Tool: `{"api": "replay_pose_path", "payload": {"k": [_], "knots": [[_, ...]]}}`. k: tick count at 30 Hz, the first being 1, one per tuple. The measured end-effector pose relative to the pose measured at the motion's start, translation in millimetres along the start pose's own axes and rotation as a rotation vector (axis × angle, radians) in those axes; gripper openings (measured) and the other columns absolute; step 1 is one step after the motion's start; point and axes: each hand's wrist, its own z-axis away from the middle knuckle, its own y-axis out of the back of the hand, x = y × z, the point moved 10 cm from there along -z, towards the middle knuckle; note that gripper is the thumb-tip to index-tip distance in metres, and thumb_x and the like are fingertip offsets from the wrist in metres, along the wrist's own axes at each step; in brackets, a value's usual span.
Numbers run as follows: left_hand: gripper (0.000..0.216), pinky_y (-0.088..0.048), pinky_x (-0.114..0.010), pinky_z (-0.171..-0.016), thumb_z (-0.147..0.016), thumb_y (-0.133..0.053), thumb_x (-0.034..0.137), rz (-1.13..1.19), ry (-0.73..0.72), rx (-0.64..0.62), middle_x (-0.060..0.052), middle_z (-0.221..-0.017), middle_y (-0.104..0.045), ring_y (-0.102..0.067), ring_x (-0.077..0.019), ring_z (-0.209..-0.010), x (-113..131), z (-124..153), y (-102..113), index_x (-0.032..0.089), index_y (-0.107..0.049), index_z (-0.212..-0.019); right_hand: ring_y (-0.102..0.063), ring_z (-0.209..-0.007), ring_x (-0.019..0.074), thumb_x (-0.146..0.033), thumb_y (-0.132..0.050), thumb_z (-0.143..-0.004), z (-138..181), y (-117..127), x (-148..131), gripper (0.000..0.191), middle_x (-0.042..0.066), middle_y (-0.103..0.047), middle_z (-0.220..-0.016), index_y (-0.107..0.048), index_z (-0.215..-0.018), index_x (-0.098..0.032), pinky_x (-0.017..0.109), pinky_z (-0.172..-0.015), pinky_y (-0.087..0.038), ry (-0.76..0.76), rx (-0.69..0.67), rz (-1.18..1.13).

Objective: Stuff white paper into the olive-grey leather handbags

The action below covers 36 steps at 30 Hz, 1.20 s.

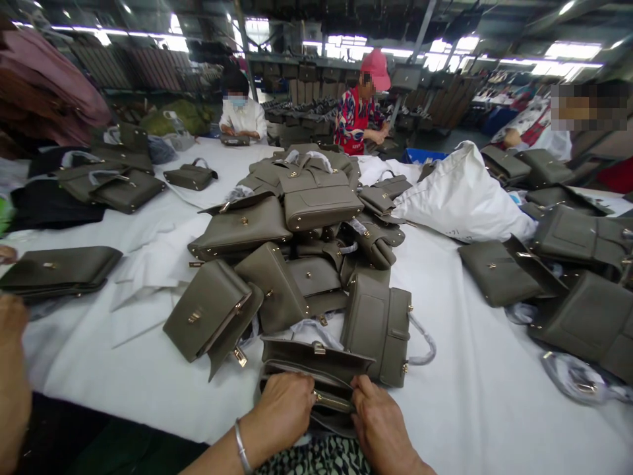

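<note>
A grey-green leather handbag [316, 369] lies open at the near table edge, its flap turned back and a gold zip showing inside. My left hand [281, 406], a silver bangle on its wrist, has its fingers tucked into the bag's opening on the left. My right hand [378, 415] grips the opening on the right, fingers curled over the edge. Just behind stands a heap of matching handbags [297, 244] with gold clasps.
White cloth covers the table [469, 409]. A white sack [459, 194] lies right of the heap, more bags [583, 290] beyond it. Bags [59, 270] also lie at the left. Two people [361, 109] work at the far end. An arm [12, 376] shows at the left edge.
</note>
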Motion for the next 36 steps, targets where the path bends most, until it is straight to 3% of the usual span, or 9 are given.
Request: {"api": "replay_pose_path", "payload": {"k": [10, 16, 23, 26, 28, 30, 33, 36], "knots": [[0.017, -0.046, -0.034, -0.065, -0.078, -0.050, 0.026, 0.093, 0.129, -0.054, -0.005, -0.074, -0.071, -0.068, -0.0253, -0.075, -62.3, 14.4, 24.7, 0.020, -0.060, -0.066, -0.061, -0.098, 0.0210, -0.005, -0.049, -0.073, -5.8, -20.0, 7.6, 0.033, 0.005, -0.060, -0.121, -0.065, -0.098, -0.020, 0.031, -0.088, -0.049, 0.096, 0.136, 0.071], [0.014, -0.039, -0.031, -0.060, -0.068, -0.053, 0.024, 0.173, 0.290, -0.055, -0.004, -0.067, -0.067, -0.064, -0.0223, -0.071, -106.6, 21.2, 31.4, 0.019, -0.055, -0.055, -0.062, -0.089, 0.0175, -0.005, -0.051, -0.074, -4.4, -20.5, 9.7, 0.034, 0.002, -0.063, -0.117, -0.066, -0.099, -0.022, 0.027, -0.079, -0.049, 0.155, 0.257, 0.195], [0.015, -0.038, -0.032, -0.064, -0.070, -0.053, 0.024, 0.260, 0.284, 0.030, -0.001, -0.067, -0.058, -0.058, -0.0210, -0.071, -120.7, 25.5, 36.3, 0.020, -0.050, -0.056, -0.064, -0.088, 0.0183, -0.005, -0.055, -0.069, -4.9, -24.1, -1.1, 0.034, 0.003, -0.063, -0.114, -0.065, -0.097, -0.022, 0.027, -0.078, -0.052, 0.231, 0.271, 0.195], [0.014, -0.042, -0.033, -0.075, -0.071, -0.053, 0.022, 0.325, 0.257, 0.096, -0.002, -0.079, -0.057, -0.056, -0.0210, -0.083, -122.9, 21.9, 33.8, 0.020, -0.048, -0.057, -0.065, -0.092, 0.0185, -0.010, -0.057, -0.074, -5.6, -23.2, 5.1, 0.025, 0.004, -0.063, -0.115, -0.065, -0.093, -0.022, 0.027, -0.081, -0.054, 0.253, 0.263, 0.102], [0.014, -0.043, -0.032, -0.080, -0.074, -0.051, 0.024, 0.386, 0.229, 0.118, -0.002, -0.085, -0.056, -0.055, -0.0197, -0.087, -123.3, 19.8, 28.3, 0.020, -0.049, -0.060, -0.064, -0.103, 0.0193, -0.019, -0.057, -0.082, -2.5, -18.6, 8.9, 0.023, 0.005, -0.062, -0.121, -0.064, -0.103, -0.024, 0.028, -0.088, -0.054, 0.330, 0.278, 0.020], [0.019, -0.044, -0.031, -0.080, -0.079, -0.045, 0.029, 0.434, 0.202, 0.129, -0.002, -0.086, -0.055, -0.055, -0.0188, -0.086, -123.9, 18.8, 21.4, 0.021, -0.048, -0.063, -0.058, -0.119, 0.0238, -0.038, -0.063, -0.083, 4.1, -11.1, 14.3, 0.046, 0.010, -0.056, -0.133, -0.055, -0.125, -0.023, 0.032, -0.098, -0.052, 0.418, 0.317, -0.070], [0.027, -0.042, -0.034, -0.085, -0.084, -0.040, 0.037, 0.566, 0.186, 0.192, -0.004, -0.089, -0.054, -0.055, -0.0206, -0.090, -130.6, 20.6, 14.7, 0.021, -0.047, -0.064, -0.034, -0.140, 0.0349, -0.062, -0.074, -0.065, 9.1, -3.9, 35.2, 0.110, 0.019, -0.032, -0.152, -0.021, -0.150, -0.017, 0.046, -0.110, -0.043, 0.375, 0.373, -0.226], [0.033, -0.041, -0.034, -0.087, -0.084, -0.044, 0.045, 0.710, 0.171, 0.233, -0.005, -0.095, -0.054, -0.055, -0.0229, -0.096, -139.8, 23.1, 6.9, 0.021, -0.046, -0.062, -0.022, -0.145, 0.0374, -0.057, -0.079, -0.061, 0.4, -17.0, 54.9, 0.129, 0.021, -0.017, -0.157, 0.002, -0.152, -0.017, 0.055, -0.115, -0.032, 0.209, 0.296, -0.414]]}}
